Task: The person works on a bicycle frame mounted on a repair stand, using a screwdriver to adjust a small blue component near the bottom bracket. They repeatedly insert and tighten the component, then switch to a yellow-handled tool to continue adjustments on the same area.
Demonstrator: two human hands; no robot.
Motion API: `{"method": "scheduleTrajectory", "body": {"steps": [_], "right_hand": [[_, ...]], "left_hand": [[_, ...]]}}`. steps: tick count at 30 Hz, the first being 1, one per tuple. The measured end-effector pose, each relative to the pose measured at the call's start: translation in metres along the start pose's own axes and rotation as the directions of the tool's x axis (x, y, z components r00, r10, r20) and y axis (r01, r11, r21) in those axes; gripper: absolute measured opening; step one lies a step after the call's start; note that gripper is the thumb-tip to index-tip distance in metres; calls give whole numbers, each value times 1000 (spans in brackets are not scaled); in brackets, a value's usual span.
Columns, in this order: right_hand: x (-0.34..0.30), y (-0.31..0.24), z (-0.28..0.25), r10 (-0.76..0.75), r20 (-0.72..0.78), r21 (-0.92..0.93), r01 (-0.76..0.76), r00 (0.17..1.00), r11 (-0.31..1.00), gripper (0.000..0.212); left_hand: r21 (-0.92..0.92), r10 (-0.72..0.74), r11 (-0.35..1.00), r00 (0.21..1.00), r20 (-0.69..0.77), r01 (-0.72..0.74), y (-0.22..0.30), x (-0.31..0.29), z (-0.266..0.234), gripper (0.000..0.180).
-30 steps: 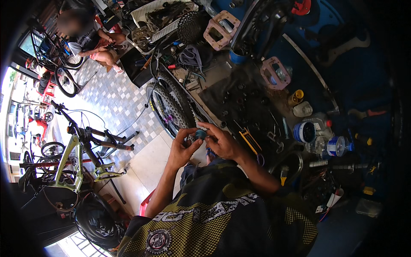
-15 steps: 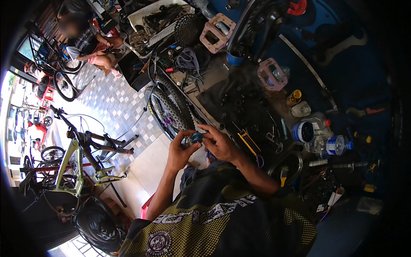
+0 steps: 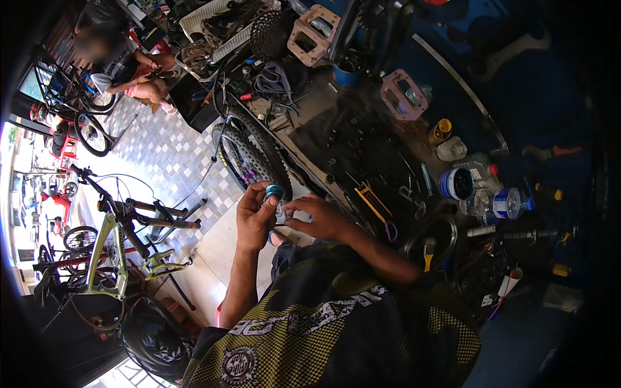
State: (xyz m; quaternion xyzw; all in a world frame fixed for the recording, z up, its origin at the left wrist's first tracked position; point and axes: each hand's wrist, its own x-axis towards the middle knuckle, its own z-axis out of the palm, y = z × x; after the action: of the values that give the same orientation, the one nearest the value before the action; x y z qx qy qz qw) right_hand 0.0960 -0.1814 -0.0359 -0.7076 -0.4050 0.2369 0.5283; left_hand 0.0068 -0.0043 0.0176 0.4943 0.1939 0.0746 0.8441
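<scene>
My left hand (image 3: 256, 216) pinches a small round teal part (image 3: 275, 192) with a dark ring, held up between thumb and fingertips. Its exact kind is too small to tell. Just to the right is my right hand (image 3: 317, 218), fingers apart and pointing toward the left hand, apart from the teal part. A small pale patch shows between the two hands; I cannot make out what it is. Beyond them stands a bicycle wheel with a knobbly tyre (image 3: 249, 155), beside the edge of the workbench.
The workbench carries yellow-handled pliers (image 3: 375, 205), pink pedals (image 3: 405, 95), a blue-white tub (image 3: 457, 183), plastic bottles (image 3: 508, 204) and a white basket (image 3: 194, 24) of parts. A yellow-green bike frame (image 3: 103, 252) stands at left. Another person (image 3: 119, 71) sits at the far left.
My hands have drawn apart. The left now holds the teal part alone, raised and tilted; the right has let go and moved down slightly. The view has shifted a little.
</scene>
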Motion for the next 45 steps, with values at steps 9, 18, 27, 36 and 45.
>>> {"method": "scheduleTrajectory", "body": {"steps": [9,18,27,36,45], "right_hand": [[0,-3,21,-91,126,-38,96,988,995,25],[4,7,35,-198,238,-148,237,951,960,31],[6,-5,40,-175,347,16,181,921,983,26],[-6,-15,16,207,189,617,-281,960,735,26],[8,-23,-10,80,-83,591,-16,993,806,25]], "left_hand": [[-52,39,998,997,72,-35,2,-3,10,31],[81,25,996,967,253,-47,12,-17,20,44],[203,198,947,951,239,-249,21,-16,15,41],[-35,154,988,975,161,-150,20,-11,-14,40],[-267,42,963,972,229,22,6,-7,-2,45]]}}
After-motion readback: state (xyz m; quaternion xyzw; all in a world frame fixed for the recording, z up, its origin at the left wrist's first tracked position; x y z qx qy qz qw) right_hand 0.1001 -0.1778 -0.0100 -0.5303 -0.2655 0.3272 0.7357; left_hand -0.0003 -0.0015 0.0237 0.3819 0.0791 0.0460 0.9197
